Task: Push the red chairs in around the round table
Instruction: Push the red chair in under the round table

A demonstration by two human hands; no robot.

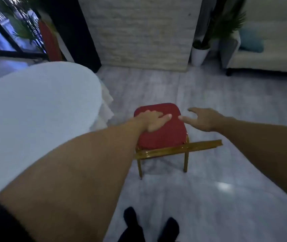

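Note:
A red chair (163,133) with a gold metal frame stands on the floor just right of the round table (34,119), which is covered in a white cloth. The chair is apart from the table's edge. My left hand (152,121) lies flat on the left part of the red cushion, fingers stretched out and not gripping. My right hand (202,119) hovers at the cushion's right edge, fingers spread, holding nothing. Its fingertips almost meet those of the left hand. A second red chair (49,41) stands beyond the table at the back left.
A stone-clad pillar (139,32) rises straight behind the chair. Right of it stand a white planter (198,55) with a plant and a pale sofa (268,55) with a blue cushion. Dark-framed windows fill the back left. Grey tiled floor (209,198) stretches around my feet (149,224).

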